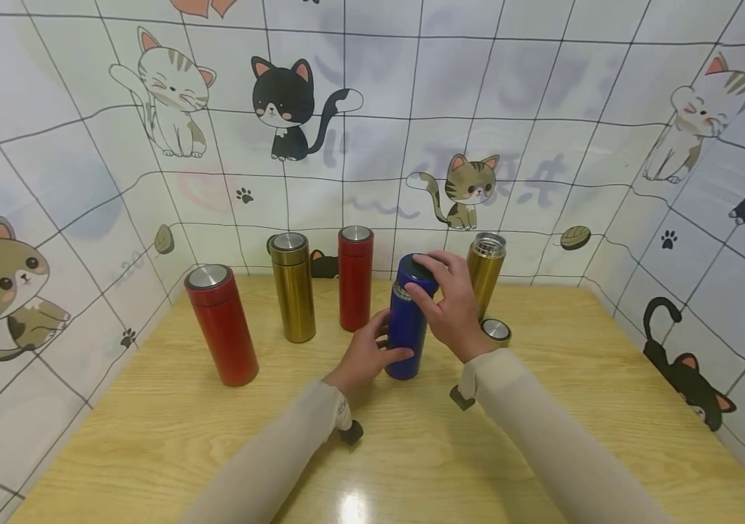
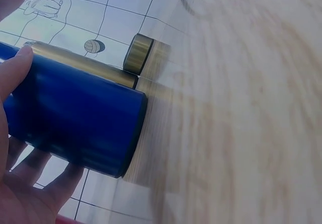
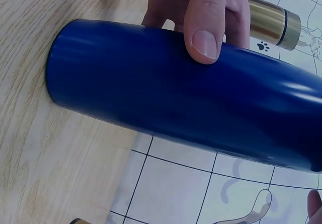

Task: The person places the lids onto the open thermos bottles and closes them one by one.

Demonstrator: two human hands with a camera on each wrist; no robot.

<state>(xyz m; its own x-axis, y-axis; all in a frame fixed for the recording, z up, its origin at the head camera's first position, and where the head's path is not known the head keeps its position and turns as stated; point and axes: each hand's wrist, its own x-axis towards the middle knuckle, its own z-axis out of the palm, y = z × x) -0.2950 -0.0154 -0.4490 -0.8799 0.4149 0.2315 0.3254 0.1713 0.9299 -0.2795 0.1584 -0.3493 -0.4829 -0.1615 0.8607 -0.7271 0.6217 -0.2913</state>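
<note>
A blue thermos (image 1: 406, 331) stands upright on the table between both hands. My left hand (image 1: 364, 354) grips its body from the left, with the thumb across the front and the fingers behind. In the left wrist view that hand's fingers (image 2: 63, 183) curl under the blue body (image 2: 85, 113). My right hand (image 1: 456, 309) holds the blue lid (image 1: 416, 272) from above, between thumb and fingers. A strip of silver neck shows at the left below the lid. Behind the right hand stands a gold thermos (image 1: 488, 273) without its lid. Its gold lid (image 1: 497, 332) sits on the table.
To the left stand a large red thermos (image 1: 223, 327), a gold thermos (image 1: 295, 291) and another red thermos (image 1: 355, 280), all with lids on. The wooden table (image 1: 405, 466) meets walls (image 1: 385, 80) covered in cat-patterned sheeting at the back and sides.
</note>
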